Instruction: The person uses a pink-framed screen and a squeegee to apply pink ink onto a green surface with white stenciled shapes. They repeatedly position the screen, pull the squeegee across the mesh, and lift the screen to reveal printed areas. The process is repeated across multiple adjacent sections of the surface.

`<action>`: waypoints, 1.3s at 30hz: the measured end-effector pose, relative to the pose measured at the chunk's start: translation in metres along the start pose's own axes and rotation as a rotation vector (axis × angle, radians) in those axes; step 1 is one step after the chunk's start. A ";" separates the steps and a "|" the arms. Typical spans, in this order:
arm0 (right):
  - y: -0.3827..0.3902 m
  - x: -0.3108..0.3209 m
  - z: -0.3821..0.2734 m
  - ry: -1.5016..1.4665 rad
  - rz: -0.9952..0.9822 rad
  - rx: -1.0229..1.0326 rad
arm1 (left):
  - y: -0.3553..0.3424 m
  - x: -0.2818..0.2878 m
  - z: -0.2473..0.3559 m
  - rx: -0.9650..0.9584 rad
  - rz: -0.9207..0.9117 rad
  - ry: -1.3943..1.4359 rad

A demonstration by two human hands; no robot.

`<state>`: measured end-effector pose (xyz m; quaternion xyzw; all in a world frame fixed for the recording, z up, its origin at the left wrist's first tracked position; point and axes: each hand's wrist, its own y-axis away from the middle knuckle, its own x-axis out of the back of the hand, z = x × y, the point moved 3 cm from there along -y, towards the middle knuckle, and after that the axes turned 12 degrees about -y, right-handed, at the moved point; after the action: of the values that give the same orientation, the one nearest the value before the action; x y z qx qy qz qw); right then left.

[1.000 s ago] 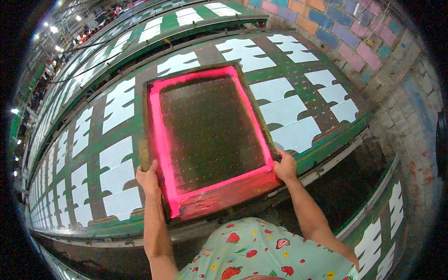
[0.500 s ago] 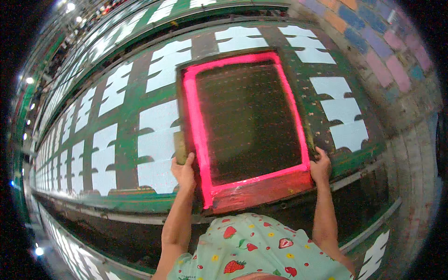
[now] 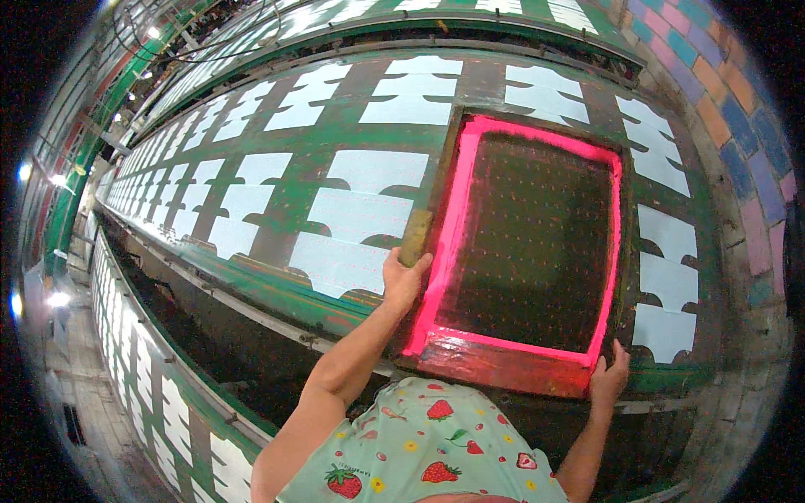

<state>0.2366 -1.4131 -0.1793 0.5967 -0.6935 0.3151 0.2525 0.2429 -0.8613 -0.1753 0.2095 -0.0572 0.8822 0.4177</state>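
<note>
A large screen-printing frame (image 3: 443, 201) lies over the green printing table, its dark mesh (image 3: 537, 243) bordered by bright pink ink. My left hand (image 3: 404, 277) is closed around an olive block-like grip on the frame's left side. At the lower right corner, my right hand (image 3: 610, 375) holds the frame's edge, thumb on the near side and fingers along the outside. Light blue cut fabric pieces (image 3: 352, 243) lie flat just left of the frame, and similar pieces (image 3: 667, 285) lie to its right. Whatever lies under the mesh is hidden.
Rows of light blue pieces run along the green table (image 3: 277, 285) toward the far left. A metal rail (image 3: 251, 314) follows its near edge. Another table (image 3: 151, 377) stands at lower left. A wall of coloured bricks (image 3: 713, 67) rises on the right.
My view has swung left, so the frame appears farther right. The pieces left of it show more fully. My right hand sits lower along the frame's edge; my left keeps its grip.
</note>
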 end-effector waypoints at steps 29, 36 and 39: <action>0.062 -0.072 -0.202 0.292 -0.626 0.585 | -0.010 -0.010 -0.031 -0.177 0.224 -0.252; 0.077 -0.086 -0.191 0.204 -0.410 0.678 | -0.017 -0.021 -0.046 -0.191 0.158 -0.112; 0.048 -0.101 -0.190 0.242 -0.339 0.747 | -0.016 -0.018 -0.041 -0.148 0.131 -0.116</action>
<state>0.2006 -1.2012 -0.1312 0.7115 -0.3891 0.5664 0.1466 0.2518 -0.8526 -0.2212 0.2246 -0.1601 0.8874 0.3694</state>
